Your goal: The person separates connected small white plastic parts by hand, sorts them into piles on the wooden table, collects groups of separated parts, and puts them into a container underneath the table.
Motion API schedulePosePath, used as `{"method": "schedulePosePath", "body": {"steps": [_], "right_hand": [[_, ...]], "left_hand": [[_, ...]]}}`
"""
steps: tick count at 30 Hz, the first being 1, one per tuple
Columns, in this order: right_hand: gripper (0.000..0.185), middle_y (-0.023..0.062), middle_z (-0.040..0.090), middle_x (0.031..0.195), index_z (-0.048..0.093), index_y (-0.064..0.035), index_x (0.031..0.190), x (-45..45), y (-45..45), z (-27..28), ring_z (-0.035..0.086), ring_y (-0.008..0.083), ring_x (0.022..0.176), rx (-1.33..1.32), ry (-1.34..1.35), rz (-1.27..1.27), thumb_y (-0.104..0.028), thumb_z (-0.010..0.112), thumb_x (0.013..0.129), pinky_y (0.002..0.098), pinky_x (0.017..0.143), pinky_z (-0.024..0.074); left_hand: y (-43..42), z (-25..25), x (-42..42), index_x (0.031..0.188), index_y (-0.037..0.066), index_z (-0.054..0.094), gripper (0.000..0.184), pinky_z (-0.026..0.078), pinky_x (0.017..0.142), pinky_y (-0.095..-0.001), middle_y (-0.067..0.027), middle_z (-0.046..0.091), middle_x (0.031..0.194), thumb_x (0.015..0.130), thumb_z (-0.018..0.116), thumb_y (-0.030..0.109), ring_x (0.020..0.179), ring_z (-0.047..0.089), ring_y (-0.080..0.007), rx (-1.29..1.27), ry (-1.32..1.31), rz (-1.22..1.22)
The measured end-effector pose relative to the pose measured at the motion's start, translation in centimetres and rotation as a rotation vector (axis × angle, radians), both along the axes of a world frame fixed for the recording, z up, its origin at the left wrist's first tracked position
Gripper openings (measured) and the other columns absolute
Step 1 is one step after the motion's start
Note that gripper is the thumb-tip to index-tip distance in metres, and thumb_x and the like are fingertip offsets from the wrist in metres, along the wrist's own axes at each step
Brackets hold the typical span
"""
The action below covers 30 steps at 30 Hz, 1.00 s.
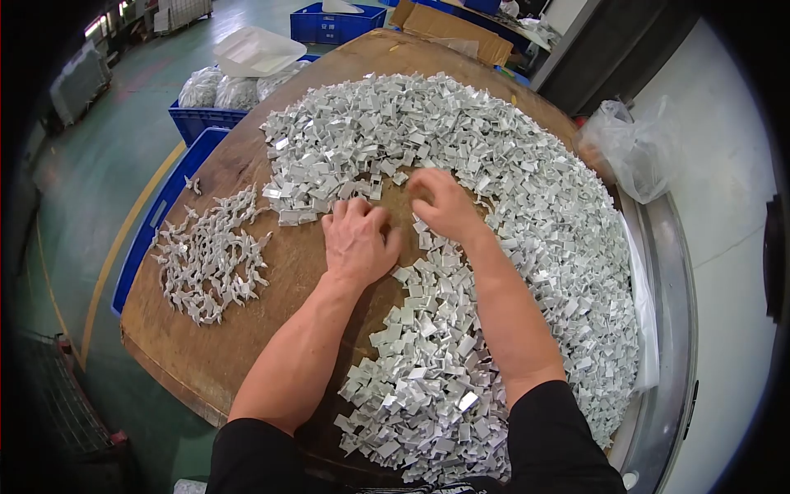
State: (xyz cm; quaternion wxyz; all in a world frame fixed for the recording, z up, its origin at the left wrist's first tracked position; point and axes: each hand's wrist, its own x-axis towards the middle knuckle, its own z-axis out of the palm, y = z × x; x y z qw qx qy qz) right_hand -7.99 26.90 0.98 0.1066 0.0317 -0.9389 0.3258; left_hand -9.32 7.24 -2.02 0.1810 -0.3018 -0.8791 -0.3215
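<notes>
Many small silvery metal pieces (362,123) are heaped in a wide arc over the brown wooden table (288,305). My left hand (360,240) rests at the inner edge of this heap with its fingers bent downward; what lies under the fingertips is hidden. To its right, my right hand (440,202) is curled with thumb and fingers drawn together, just above the inner edge of the heap, and slightly blurred. Whether it holds a piece cannot be made out. Another pile of the same pieces (428,362) lies between my forearms, joining the arc on the right.
Branched grey metal parts (210,255) lie loosely on the table's left. Blue crates (202,121) with bagged items and a white scoop (257,51) stand beyond the left edge. A clear plastic bag (629,152) is at the right edge, cardboard (453,33) at the back.
</notes>
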Motion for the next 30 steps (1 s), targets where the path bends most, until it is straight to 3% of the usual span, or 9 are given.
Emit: {"method": "schedulePosePath", "body": {"steps": [2, 3, 6, 10, 14, 15, 18, 19, 30], "right_hand": [[0.041, 0.0175, 0.054, 0.136, 0.062, -0.0088, 0.119, -2.4, -0.5, -1.8, 0.050, 0.0333, 0.127, 0.151, 0.224, 0.026, -0.014, 0.062, 0.078, 0.0411, 0.109, 0.0381], [0.052, 0.0186, 0.047, 0.143, 0.057, -0.0137, 0.132, -3.7, -0.4, -2.5, 0.044, 0.0363, 0.133, 0.196, 0.175, 0.061, -0.023, 0.063, 0.081, 0.0448, 0.112, 0.0353], [0.055, 0.0143, 0.044, 0.148, 0.055, -0.0194, 0.135, -4.9, -2.6, -2.6, 0.040, 0.0368, 0.136, 0.434, 0.045, -0.013, -0.030, 0.065, 0.082, 0.0498, 0.112, 0.0328], [0.047, 0.0113, 0.046, 0.146, 0.060, -0.0225, 0.129, -3.3, -2.0, -2.9, 0.037, 0.0363, 0.137, 0.428, 0.064, 0.172, -0.035, 0.066, 0.084, 0.0546, 0.111, 0.0325], [0.037, 0.0124, 0.057, 0.132, 0.066, -0.0135, 0.117, 0.9, 0.7, -3.3, 0.049, 0.0325, 0.127, 0.259, 0.179, 0.200, -0.021, 0.069, 0.081, 0.0449, 0.107, 0.0392], [0.026, 0.0119, 0.064, 0.120, 0.065, -0.0081, 0.104, 2.0, 0.8, -2.8, 0.056, 0.0323, 0.117, 0.184, 0.239, 0.143, -0.014, 0.070, 0.079, 0.0405, 0.100, 0.0443], [0.022, 0.0130, 0.066, 0.116, 0.060, -0.0044, 0.100, 4.3, 0.8, -1.2, 0.061, 0.0303, 0.110, -0.040, 0.061, -0.063, -0.008, 0.069, 0.080, 0.0379, 0.096, 0.0469], [0.019, 0.0122, 0.067, 0.109, 0.057, -0.0035, 0.094, 4.2, 1.1, -1.7, 0.064, 0.0276, 0.100, -0.027, 0.172, -0.018, -0.005, 0.068, 0.079, 0.0361, 0.088, 0.0494], [0.016, 0.0103, 0.068, 0.073, 0.067, -0.0011, 0.092, 4.8, 3.7, -2.0, 0.062, 0.0200, 0.058, -0.160, 0.110, -0.443, -0.013, 0.060, 0.085, 0.0313, 0.059, 0.0502]], "left_hand": [[0.0, 0.0, 0.0, 0.087, 0.010, 0.069, 0.016, 0.041, 0.084, -0.0434, -0.0087, 0.059, 0.099, 0.073, 0.068, 0.019, 0.101, 0.053, -0.0297, -0.023, -0.002, -0.039], [0.1, -0.4, -0.2, 0.088, 0.009, 0.068, 0.017, 0.041, 0.084, -0.0435, -0.0095, 0.059, 0.099, 0.073, 0.068, 0.018, 0.101, 0.053, -0.0298, -0.038, -0.013, -0.033], [0.2, -0.5, -0.5, 0.088, 0.008, 0.067, 0.018, 0.041, 0.084, -0.0442, -0.0109, 0.058, 0.099, 0.073, 0.067, 0.018, 0.101, 0.054, -0.0305, -0.059, -0.035, 0.022], [0.2, -0.8, -0.5, 0.086, 0.007, 0.066, 0.017, 0.042, 0.085, -0.0455, -0.0116, 0.058, 0.099, 0.073, 0.067, 0.017, 0.100, 0.054, -0.0312, -0.057, -0.043, 0.095], [0.3, -1.0, -0.6, 0.084, 0.009, 0.065, 0.014, 0.042, 0.085, -0.0452, -0.0103, 0.058, 0.098, 0.072, 0.067, 0.015, 0.100, 0.053, -0.0309, -0.013, -0.023, 0.105], [0.3, -1.0, -0.7, 0.082, 0.009, 0.064, 0.011, 0.042, 0.085, -0.0449, -0.0093, 0.058, 0.097, 0.072, 0.067, 0.014, 0.100, 0.053, -0.0307, -0.008, -0.032, 0.096], [0.3, -1.1, -0.6, 0.084, 0.010, 0.064, 0.011, 0.042, 0.085, -0.0435, -0.0080, 0.059, 0.096, 0.073, 0.067, 0.013, 0.100, 0.053, -0.0295, -0.001, -0.040, -0.007], [0.2, -1.1, -0.7, 0.086, 0.010, 0.064, 0.013, 0.043, 0.085, -0.0430, -0.0079, 0.059, 0.096, 0.074, 0.067, 0.013, 0.099, 0.053, -0.0291, 0.000, -0.037, -0.051], [0.4, -1.3, -0.9, 0.098, 0.009, 0.063, 0.022, 0.044, 0.084, -0.0424, -0.0104, 0.061, 0.098, 0.075, 0.066, 0.011, 0.098, 0.056, -0.0294, 0.025, -0.066, 0.003]]}}
